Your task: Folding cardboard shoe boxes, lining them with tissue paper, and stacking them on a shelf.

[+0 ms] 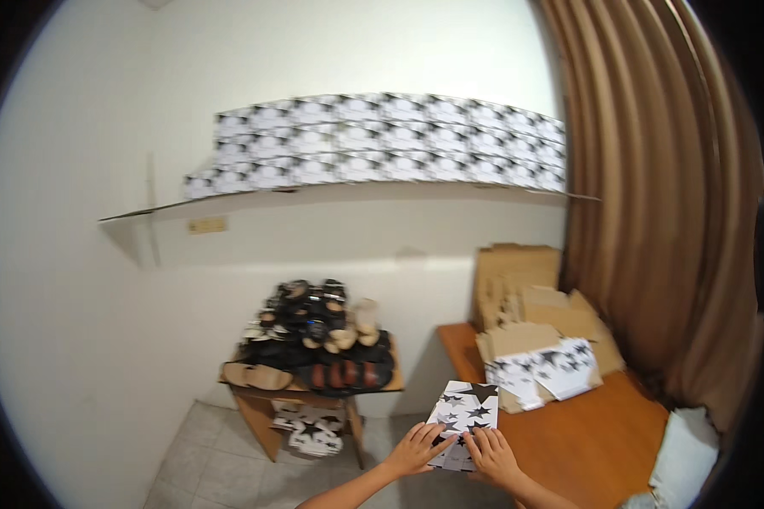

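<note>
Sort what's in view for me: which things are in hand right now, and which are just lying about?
In hand:
star-patterned box, gripped by left hand and right hand

Lying about:
flat star-print cartons and brown cardboard on the wooden table
sandals piled on the small table
boxes on the shelf
curtain

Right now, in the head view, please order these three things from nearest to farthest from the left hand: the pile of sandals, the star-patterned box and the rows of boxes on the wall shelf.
1. The star-patterned box, touched by the left hand.
2. The pile of sandals, on the small table up and to the left.
3. The rows of boxes on the wall shelf, high above.
</note>
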The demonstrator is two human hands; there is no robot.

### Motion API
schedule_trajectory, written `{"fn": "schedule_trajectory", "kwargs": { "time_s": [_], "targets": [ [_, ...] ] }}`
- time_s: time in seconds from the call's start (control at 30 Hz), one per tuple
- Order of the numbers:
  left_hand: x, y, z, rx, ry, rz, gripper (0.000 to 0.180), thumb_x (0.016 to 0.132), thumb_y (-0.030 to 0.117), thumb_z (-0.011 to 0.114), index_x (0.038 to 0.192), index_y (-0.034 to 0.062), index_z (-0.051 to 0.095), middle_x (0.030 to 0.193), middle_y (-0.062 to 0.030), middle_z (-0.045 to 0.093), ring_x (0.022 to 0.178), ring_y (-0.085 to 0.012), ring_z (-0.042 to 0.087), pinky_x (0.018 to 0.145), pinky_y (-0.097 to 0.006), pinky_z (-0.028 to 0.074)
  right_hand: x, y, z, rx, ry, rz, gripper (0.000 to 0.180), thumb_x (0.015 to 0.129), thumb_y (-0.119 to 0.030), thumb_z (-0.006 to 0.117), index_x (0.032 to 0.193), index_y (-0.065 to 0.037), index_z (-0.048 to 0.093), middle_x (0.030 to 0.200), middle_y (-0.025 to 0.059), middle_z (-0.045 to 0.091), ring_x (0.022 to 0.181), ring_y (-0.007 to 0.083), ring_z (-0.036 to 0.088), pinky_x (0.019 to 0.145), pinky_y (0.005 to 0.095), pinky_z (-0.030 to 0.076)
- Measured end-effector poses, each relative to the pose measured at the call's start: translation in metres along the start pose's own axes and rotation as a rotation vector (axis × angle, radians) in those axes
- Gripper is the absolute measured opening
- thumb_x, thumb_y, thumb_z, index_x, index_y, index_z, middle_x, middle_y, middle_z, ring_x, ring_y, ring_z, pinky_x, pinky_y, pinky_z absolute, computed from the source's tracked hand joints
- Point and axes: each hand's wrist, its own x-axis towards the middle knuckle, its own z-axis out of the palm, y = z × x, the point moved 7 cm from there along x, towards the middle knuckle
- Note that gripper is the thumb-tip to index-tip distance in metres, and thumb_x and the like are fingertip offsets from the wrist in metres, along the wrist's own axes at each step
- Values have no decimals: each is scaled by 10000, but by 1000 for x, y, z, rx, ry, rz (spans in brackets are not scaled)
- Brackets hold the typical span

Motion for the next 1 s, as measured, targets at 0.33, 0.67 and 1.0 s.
{"fn": "schedule_trajectory", "kwargs": {
  "time_s": [0.33,0.67,1.0],
  "targets": [
    [-172,-178,-205,466,-65,-375,1016,518,358,800,1378,80,335,1275,-118,417,1179,-273,406,984,-437,328,258,-190,-37,149,393,-449,649,695,-225,592,1293,-29,433,1175,167,493,1077,302,482,964,425,369],
    [-277,-344,-422,939,-40,-483,991,508,332,814,1374,158,365,1288,-65,419,1186,-225,407,943,-425,338,503,-344,-109,317,739,-644,928,468,-254,782,1318,-109,439,1217,180,454,1087,339,459,958,433,383],
    [-269,-487,-579,1284,186,-480,1094,435,321,861,1387,204,336,1338,-32,390,1228,-206,380,932,-400,332,701,-374,-206,133,1089,-699,958,464,-154,795,1340,-190,409,1229,142,451,1129,303,434,987,420,369]
  ]
}}
